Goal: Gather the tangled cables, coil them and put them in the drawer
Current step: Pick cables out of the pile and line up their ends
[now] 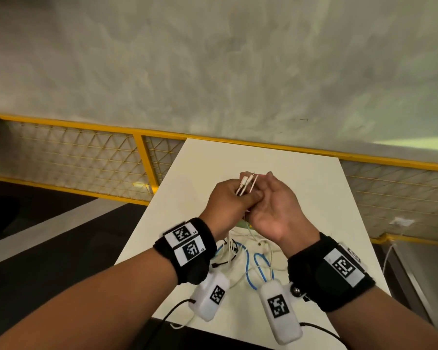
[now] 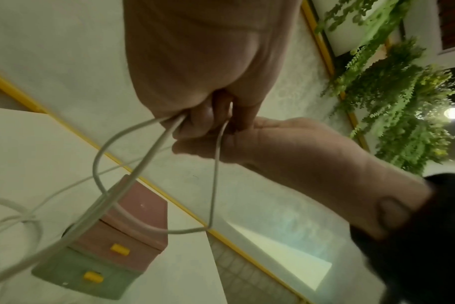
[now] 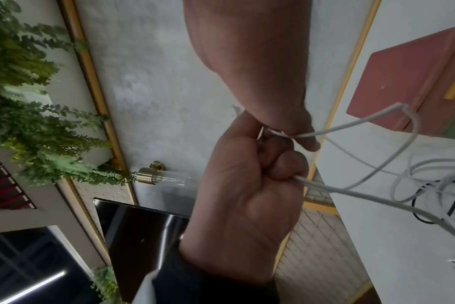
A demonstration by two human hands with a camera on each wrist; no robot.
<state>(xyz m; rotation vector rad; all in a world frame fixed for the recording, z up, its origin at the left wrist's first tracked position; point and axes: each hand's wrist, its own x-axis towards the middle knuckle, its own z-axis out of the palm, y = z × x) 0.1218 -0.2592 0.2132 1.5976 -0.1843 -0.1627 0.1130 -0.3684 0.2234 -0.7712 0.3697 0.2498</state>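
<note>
Above the table [image 1: 321, 188], the left hand [image 1: 225, 198] grips white cable ends [image 1: 247, 184] while the right hand [image 1: 276, 210] curls round a strand, other cables [image 1: 250, 258] tangled below.

A smooth, matt white finish is being shown by the counter [image 1: 301, 173], on which thin cables [image 1: 259, 263] sheathed in smooth white, blue and black plastic are lying. The drawer box [image 2: 133, 232] is being seen in matt pink and green plastic with yellow handles. Black cloth is being worn as wristbands [image 1: 187, 251], and a rough, mottled plaster look is being given by the wall [image 1: 213, 59].
</note>
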